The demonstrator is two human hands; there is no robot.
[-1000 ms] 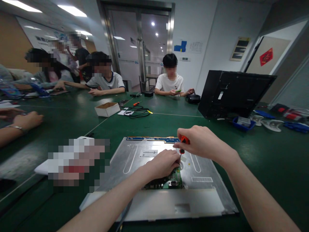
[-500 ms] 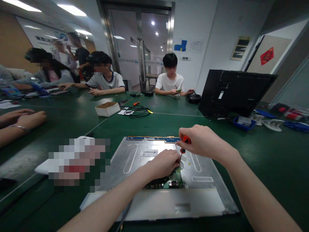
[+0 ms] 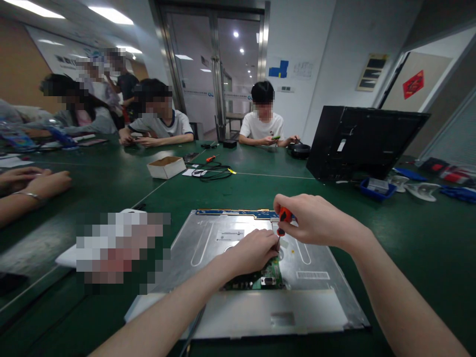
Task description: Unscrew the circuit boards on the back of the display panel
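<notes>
A metal-backed display panel (image 3: 320,297) lies flat on the green table, with a green circuit board (image 3: 273,272) on its middle. My right hand (image 3: 310,218) is closed round the red-and-black handle of a screwdriver (image 3: 284,215), whose shaft points down toward the board's upper edge. Close beside the shaft's lower end, my left hand (image 3: 251,250) rests over the board with its fingers drawn together. What those fingertips pinch is hidden, and so is the screwdriver's tip. A narrow blue circuit strip (image 3: 234,213) runs along the panel's far edge.
A black monitor housing (image 3: 364,144) stands at the right, near a blue tray (image 3: 377,188). Beyond the panel are an open small box (image 3: 166,168), a black cable (image 3: 213,172) and another screwdriver (image 3: 210,158). Several people sit round the table; one person's hands (image 3: 44,183) rest at left.
My right hand's fingers have shifted slightly on the screwdriver handle, which stays at nearly the same spot. My left hand has hardly moved. A person across the table has drawn one arm in.
</notes>
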